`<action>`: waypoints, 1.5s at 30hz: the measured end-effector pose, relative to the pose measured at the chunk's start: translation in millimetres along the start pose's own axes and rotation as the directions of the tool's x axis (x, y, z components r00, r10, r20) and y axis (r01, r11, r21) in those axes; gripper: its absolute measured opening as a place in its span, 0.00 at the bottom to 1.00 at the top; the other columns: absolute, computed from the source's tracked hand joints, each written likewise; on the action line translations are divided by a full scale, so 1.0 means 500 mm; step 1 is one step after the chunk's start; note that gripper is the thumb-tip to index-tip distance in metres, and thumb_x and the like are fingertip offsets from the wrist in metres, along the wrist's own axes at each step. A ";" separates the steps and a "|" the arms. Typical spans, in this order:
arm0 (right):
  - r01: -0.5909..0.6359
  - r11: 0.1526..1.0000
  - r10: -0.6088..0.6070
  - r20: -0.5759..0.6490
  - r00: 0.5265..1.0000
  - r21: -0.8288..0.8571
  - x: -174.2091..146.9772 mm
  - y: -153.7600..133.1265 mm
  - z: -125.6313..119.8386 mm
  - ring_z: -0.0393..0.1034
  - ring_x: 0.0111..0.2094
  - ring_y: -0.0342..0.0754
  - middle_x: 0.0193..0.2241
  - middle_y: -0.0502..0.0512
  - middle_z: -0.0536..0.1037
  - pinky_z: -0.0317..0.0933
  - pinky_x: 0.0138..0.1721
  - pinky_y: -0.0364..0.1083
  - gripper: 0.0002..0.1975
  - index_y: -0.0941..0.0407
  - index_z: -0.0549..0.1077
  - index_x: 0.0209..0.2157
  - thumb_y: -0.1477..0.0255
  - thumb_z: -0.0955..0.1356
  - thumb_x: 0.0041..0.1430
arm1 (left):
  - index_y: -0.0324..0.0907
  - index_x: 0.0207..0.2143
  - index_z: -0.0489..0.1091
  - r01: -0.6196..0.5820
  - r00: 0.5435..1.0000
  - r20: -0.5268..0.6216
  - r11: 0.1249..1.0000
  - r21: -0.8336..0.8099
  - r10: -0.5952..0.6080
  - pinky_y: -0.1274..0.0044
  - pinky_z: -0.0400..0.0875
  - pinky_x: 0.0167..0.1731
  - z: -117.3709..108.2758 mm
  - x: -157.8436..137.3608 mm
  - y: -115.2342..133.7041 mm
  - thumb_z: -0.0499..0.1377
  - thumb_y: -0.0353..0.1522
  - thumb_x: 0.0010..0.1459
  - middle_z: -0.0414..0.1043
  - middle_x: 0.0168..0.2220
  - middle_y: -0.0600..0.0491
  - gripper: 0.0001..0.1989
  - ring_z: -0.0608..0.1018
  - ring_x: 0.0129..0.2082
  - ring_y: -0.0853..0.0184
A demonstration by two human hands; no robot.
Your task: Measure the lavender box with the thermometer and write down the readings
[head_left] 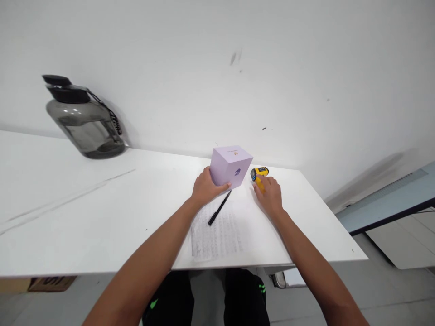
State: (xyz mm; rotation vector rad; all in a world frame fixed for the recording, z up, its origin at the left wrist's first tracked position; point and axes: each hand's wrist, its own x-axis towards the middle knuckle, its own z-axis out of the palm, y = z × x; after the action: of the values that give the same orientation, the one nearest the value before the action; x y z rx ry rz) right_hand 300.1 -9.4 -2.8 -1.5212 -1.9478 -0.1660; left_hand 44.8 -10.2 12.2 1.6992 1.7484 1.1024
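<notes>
My left hand (208, 186) is wrapped round the lower left corner of a lilac box (227, 168), its thumb across the front face. The box carries a small dark purple emblem and stands slightly turned near the wall. To its right, my right hand (269, 194) is closed on the yellow handle of a pistol-shaped yellow and black device (261, 172), which resembles an infrared thermometer. Part of that handle is hidden by my fingers. A black pen (219, 208) lies aslant below the box, on a sheet of paper (217, 235) covered in writing.
A large grey see-through water bottle (88, 127) with a black lid and strap stands at the back left of the white table (102, 217). Behind runs a white wall (190, 68). The table's right edge slants down beside a pale blue panel (390, 194).
</notes>
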 end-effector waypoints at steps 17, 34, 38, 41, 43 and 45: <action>0.480 0.874 -0.462 0.424 0.779 0.071 -0.036 -0.098 0.015 0.72 0.33 0.49 0.39 0.59 0.78 0.61 0.33 0.45 0.23 0.53 0.66 0.63 0.76 0.60 0.68 | 0.44 0.57 0.57 -0.011 0.994 -0.106 0.970 -0.243 -0.015 0.64 0.71 0.47 -0.003 -0.005 -0.002 0.68 0.52 0.44 0.67 0.57 0.42 0.42 0.73 0.54 0.53; 0.008 0.839 0.100 -0.169 0.981 0.544 -0.041 -0.110 -0.029 0.76 0.42 0.55 0.41 0.59 0.80 0.69 0.40 0.52 0.17 0.51 0.74 0.48 0.59 0.69 0.60 | 0.41 0.57 0.56 -0.011 0.983 -0.176 0.945 -0.327 -0.050 0.63 0.68 0.52 -0.001 0.003 -0.010 0.67 0.47 0.47 0.65 0.58 0.40 0.40 0.71 0.56 0.54; -0.060 0.819 0.094 -0.031 0.995 0.570 -0.043 -0.118 -0.018 0.66 0.25 0.47 0.23 0.49 0.72 0.64 0.31 0.48 0.14 0.52 0.73 0.35 0.56 0.70 0.55 | 0.42 0.57 0.57 -0.016 0.977 -0.207 0.953 -0.303 -0.049 0.63 0.68 0.52 0.001 0.007 -0.014 0.67 0.47 0.46 0.64 0.57 0.41 0.40 0.70 0.56 0.54; -0.109 0.764 0.015 0.152 0.988 0.635 -0.046 -0.119 -0.001 0.63 0.23 0.44 0.20 0.44 0.67 0.62 0.29 0.45 0.14 0.51 0.71 0.39 0.57 0.68 0.58 | 0.43 0.57 0.57 -0.055 0.978 -0.208 0.963 -0.264 -0.002 0.62 0.67 0.53 0.006 0.009 -0.019 0.68 0.47 0.45 0.64 0.56 0.42 0.41 0.70 0.57 0.53; -0.190 0.693 -0.021 0.284 0.959 0.695 -0.046 -0.119 0.008 0.65 0.23 0.44 0.23 0.45 0.71 0.62 0.29 0.44 0.15 0.51 0.70 0.44 0.57 0.66 0.61 | 0.43 0.56 0.56 -0.064 0.985 -0.173 0.963 -0.261 0.019 0.62 0.68 0.52 0.008 0.011 -0.021 0.68 0.47 0.45 0.65 0.56 0.42 0.41 0.70 0.56 0.53; -0.270 0.647 -0.036 0.382 0.924 0.713 -0.045 -0.119 0.012 0.67 0.24 0.44 0.27 0.48 0.76 0.62 0.28 0.43 0.14 0.52 0.70 0.42 0.57 0.64 0.63 | 0.43 0.55 0.56 -0.053 0.988 -0.154 0.962 -0.266 0.012 0.62 0.68 0.51 0.008 0.012 -0.022 0.68 0.47 0.45 0.65 0.56 0.42 0.40 0.71 0.55 0.54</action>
State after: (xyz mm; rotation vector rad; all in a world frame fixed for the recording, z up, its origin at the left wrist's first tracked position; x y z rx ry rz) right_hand 246.3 -44.1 -3.4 -1.1166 -1.7942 0.9637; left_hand 40.6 -2.5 2.4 1.5160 1.5755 1.4462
